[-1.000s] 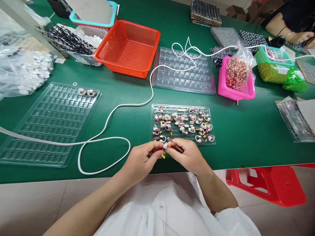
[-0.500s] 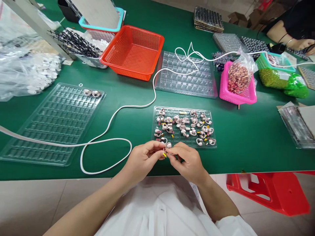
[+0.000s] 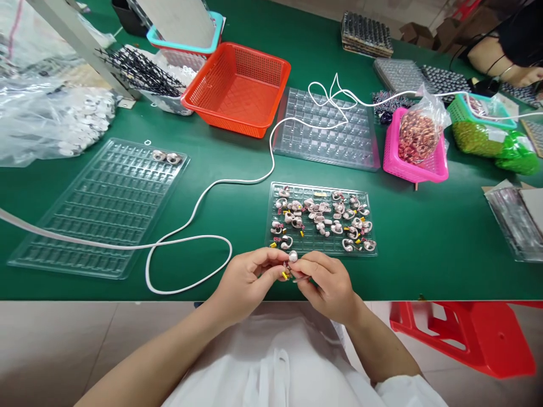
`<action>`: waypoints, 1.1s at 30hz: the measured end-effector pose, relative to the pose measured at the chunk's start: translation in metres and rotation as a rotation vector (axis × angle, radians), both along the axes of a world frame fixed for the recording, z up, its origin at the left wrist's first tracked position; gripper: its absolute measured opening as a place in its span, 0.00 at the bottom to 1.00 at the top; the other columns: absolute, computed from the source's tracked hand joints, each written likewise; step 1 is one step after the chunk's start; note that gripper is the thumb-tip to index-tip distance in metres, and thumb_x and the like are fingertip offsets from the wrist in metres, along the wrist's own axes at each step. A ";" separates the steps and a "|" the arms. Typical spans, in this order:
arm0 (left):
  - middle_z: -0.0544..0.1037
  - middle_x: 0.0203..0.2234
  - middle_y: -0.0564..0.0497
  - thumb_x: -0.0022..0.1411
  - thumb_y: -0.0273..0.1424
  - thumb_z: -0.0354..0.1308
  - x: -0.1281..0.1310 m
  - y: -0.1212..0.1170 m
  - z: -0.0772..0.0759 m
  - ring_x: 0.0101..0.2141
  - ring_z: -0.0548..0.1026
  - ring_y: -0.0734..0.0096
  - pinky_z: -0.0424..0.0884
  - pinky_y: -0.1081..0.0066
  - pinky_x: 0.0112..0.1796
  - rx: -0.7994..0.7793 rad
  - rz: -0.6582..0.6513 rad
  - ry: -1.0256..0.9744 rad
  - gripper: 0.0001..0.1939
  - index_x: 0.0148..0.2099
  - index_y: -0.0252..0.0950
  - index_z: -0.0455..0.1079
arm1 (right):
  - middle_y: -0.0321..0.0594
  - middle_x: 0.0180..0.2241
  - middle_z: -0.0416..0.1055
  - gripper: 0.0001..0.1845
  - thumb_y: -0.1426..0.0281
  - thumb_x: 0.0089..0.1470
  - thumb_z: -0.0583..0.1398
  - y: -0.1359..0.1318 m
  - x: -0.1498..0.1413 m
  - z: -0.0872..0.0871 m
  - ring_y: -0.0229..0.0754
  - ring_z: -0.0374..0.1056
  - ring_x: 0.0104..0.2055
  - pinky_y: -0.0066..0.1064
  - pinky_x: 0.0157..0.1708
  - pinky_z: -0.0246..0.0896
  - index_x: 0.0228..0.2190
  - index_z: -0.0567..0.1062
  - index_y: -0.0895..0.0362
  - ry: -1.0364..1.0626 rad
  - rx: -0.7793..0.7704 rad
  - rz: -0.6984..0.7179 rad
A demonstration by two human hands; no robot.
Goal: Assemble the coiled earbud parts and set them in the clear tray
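Observation:
A small pale earphone piece [image 3: 293, 256] with a round shiny end and a yellow tab is held just in front of the parts tray, near the table's front edge. My left hand [image 3: 250, 280] pinches it between thumb and fingertips. From the other side my right hand [image 3: 328, 282] has its thumb and fingers closed on the same piece. A thin greyish part shows under the right fingertips, too small to make out. Beyond both hands lies a clear plastic tray [image 3: 322, 246] with several similar earphone pieces [image 3: 320, 209], some with yellow tabs and reddish wires.
A larger clear tray [image 3: 97, 209] with two round parts lies left. A white cable [image 3: 220, 182] loops across the table. Behind are a red basket [image 3: 237, 96], another clear tray [image 3: 331, 135] and a pink basket [image 3: 416, 167]. A co-worker's arm [image 3: 487, 56] shows far right.
The view has shifted slightly, so the table things sit a little further right. Both hands stay together at the earphone piece, whose round end shows more plainly between the fingertips.

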State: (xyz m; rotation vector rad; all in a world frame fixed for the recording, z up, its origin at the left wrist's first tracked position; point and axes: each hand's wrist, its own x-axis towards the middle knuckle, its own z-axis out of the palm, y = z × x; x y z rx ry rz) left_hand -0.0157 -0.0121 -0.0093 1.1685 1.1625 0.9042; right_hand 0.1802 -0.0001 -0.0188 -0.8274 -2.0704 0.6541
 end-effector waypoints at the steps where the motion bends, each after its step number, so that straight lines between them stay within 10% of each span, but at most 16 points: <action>1: 0.84 0.33 0.51 0.63 0.26 0.60 0.000 -0.001 0.001 0.34 0.82 0.68 0.79 0.74 0.37 0.040 -0.008 0.028 0.06 0.41 0.36 0.78 | 0.43 0.34 0.75 0.14 0.82 0.59 0.58 -0.001 0.000 0.002 0.39 0.72 0.34 0.29 0.32 0.72 0.45 0.74 0.57 0.002 -0.010 0.003; 12: 0.85 0.33 0.50 0.64 0.23 0.58 -0.003 -0.002 0.001 0.33 0.83 0.69 0.78 0.76 0.37 0.370 0.000 0.272 0.08 0.43 0.36 0.76 | 0.42 0.37 0.73 0.12 0.78 0.61 0.59 -0.004 -0.001 0.001 0.39 0.70 0.36 0.27 0.31 0.70 0.46 0.72 0.55 0.055 -0.178 -0.025; 33: 0.85 0.34 0.49 0.63 0.28 0.60 -0.003 -0.001 0.013 0.34 0.83 0.65 0.79 0.72 0.38 0.093 0.002 0.085 0.07 0.41 0.36 0.79 | 0.45 0.36 0.77 0.18 0.79 0.60 0.56 -0.004 0.001 0.001 0.41 0.71 0.30 0.32 0.29 0.69 0.51 0.71 0.55 -0.072 0.136 0.006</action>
